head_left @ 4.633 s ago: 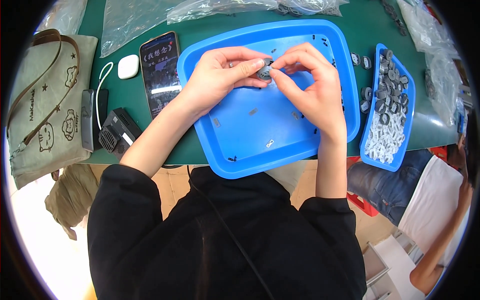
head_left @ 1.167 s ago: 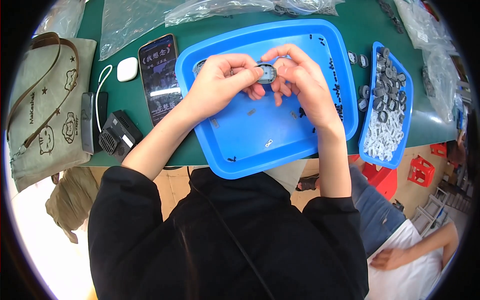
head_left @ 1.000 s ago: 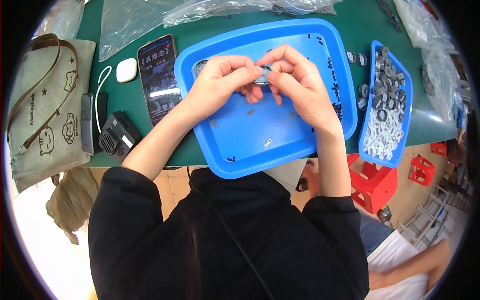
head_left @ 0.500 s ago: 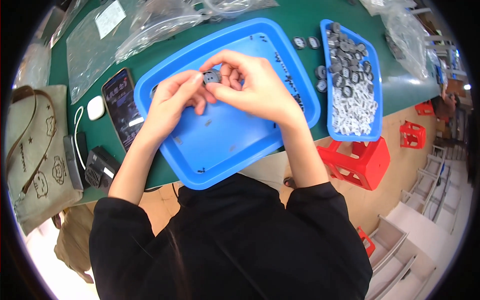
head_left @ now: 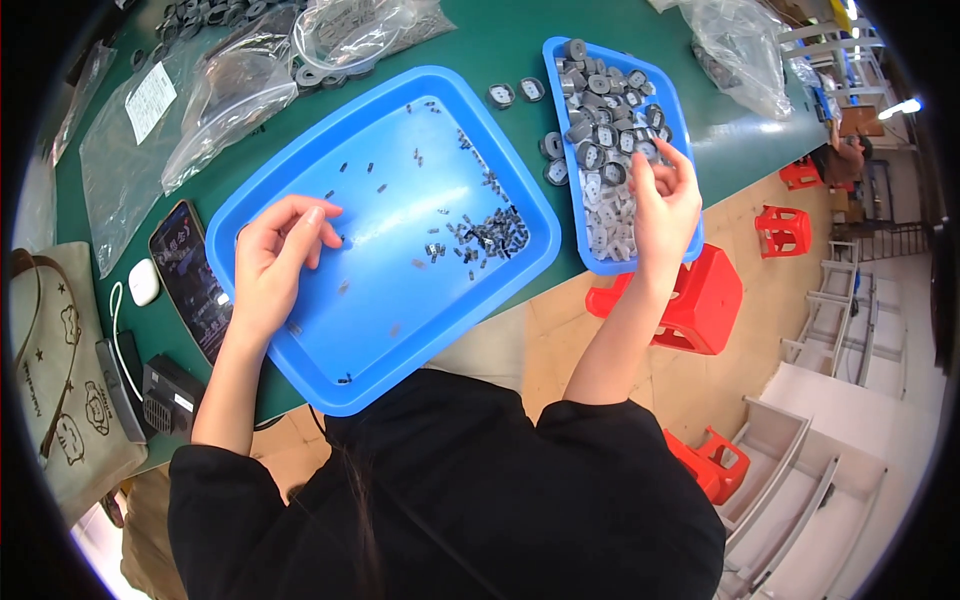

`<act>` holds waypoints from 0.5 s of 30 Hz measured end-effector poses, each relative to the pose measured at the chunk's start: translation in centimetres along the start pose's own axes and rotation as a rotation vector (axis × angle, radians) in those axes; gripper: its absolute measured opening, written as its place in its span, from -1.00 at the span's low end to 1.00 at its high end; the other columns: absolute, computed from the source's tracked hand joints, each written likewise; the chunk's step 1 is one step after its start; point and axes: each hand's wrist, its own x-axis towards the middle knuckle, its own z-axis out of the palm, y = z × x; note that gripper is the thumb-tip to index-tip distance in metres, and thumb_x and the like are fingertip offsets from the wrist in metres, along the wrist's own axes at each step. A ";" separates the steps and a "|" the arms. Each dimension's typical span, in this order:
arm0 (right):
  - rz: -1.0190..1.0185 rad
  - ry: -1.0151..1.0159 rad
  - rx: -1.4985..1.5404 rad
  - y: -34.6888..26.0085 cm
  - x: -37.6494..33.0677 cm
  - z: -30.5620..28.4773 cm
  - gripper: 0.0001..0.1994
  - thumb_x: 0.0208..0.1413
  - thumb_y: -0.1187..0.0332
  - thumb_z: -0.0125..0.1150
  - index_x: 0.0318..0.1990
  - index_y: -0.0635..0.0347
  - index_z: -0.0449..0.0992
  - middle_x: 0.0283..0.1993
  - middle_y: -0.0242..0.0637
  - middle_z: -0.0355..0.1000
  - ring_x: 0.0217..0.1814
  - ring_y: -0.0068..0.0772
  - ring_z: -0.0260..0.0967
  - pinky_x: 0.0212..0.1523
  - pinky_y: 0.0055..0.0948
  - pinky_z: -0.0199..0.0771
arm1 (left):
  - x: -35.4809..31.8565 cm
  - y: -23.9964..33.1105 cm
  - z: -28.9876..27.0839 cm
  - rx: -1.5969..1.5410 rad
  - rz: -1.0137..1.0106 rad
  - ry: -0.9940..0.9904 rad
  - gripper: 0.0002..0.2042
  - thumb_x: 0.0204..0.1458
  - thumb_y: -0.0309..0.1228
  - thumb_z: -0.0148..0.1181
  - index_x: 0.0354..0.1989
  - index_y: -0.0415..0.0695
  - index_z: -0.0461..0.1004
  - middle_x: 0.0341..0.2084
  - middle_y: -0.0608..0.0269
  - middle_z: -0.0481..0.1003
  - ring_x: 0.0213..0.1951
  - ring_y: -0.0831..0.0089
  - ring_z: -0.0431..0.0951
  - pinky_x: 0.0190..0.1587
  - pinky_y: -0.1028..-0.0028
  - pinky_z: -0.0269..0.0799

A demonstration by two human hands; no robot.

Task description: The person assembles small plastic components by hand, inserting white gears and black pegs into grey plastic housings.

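Observation:
My left hand [head_left: 277,262] hovers over the left side of the large blue tray [head_left: 330,395]. Its fingers are loosely curled and slightly apart, with nothing seen in them. Many tiny black pieces [head_left: 490,235] lie in that tray, thickest toward its right corner. Off to the right, my right hand [head_left: 665,205] is over the smaller blue tray [head_left: 572,205], thumb and forefinger apart. Just beyond its fingertips are dark grey round parts [head_left: 592,155], some with pale centres. White plastic pieces [head_left: 606,222] fill the near end, partly hidden by the hand.
Several round parts [head_left: 501,95] stand on the green table between the trays. Clear bags [head_left: 225,110] lie at the back left. A phone [head_left: 188,275], a white case [head_left: 144,282] and a cloth bag [head_left: 75,370] are at the left. A red stool [head_left: 705,300] stands below the table's right edge.
Both hands were together over the large tray holding a dark grey round part. They have separated: the right moved to the smaller tray, and the part no longer shows in the left. The view has shifted.

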 end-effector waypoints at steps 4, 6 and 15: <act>-0.058 0.118 -0.047 0.8 -0.6 -0.2 -0.53 0.00 0.40 0.22 0.10 0.31 0.35 0.03 -0.08 0.39 -0.07 -0.32 0.42 -0.13 -0.40 0.46 | 0.1 0.0 0.1 0.017 0.015 0.004 -0.79 0.17 -0.37 0.02 -0.26 -0.27 0.50 -0.53 0.28 0.48 -0.54 0.69 0.28 -0.46 0.66 0.21; -0.194 0.110 -0.162 1.8 -0.9 -0.2 -0.53 -0.01 0.40 0.22 0.09 0.30 0.36 0.04 -0.06 0.38 -0.03 -0.23 0.40 -0.07 -0.34 0.42 | 0.1 -0.1 0.1 0.008 0.002 0.021 -0.81 0.16 -0.40 0.03 -0.26 -0.27 0.50 -0.54 0.29 0.48 -0.54 0.70 0.29 -0.46 0.66 0.20; -0.359 -0.035 -0.386 2.5 -2.9 0.2 -0.61 -0.06 0.34 0.21 -0.01 0.16 0.43 -0.01 -0.09 0.37 0.06 -0.03 0.27 0.11 -0.22 0.23 | -0.2 0.0 0.2 0.048 0.014 0.031 -0.87 0.13 -0.46 0.07 -0.26 -0.25 0.51 -0.54 0.34 0.48 -0.48 0.69 0.41 -0.46 0.68 0.22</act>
